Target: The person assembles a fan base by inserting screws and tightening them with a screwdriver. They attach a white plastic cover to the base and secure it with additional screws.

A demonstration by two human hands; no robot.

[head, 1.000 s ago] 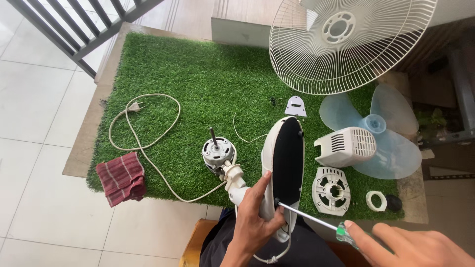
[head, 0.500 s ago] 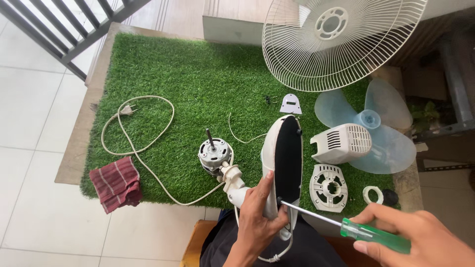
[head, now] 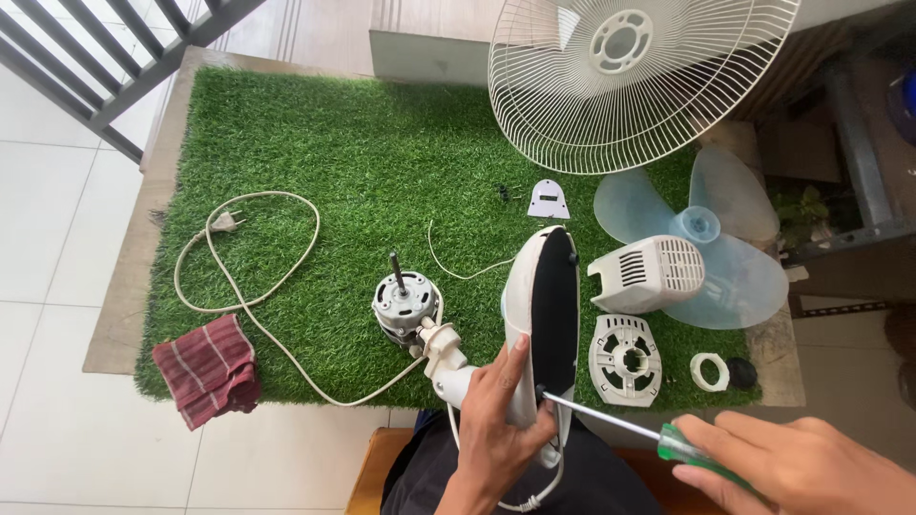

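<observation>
At base (head: 549, 315) underside: left hand (head: 496, 424) fingers clamp rim, right hand (head: 801, 463) fingers wrap screwdriver (head: 649, 434); keep tip seated, shaft straight.

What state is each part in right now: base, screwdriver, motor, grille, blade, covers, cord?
Fan base: tipped on edge, gripped by left hand.
Screwdriver: in right hand, tip at base's underside.
Motor: bare, shaft up.
Grille: detached.
Blade: off, on grass mat.
Motor cover: removed.
Power cord: unplugged, looped.
</observation>
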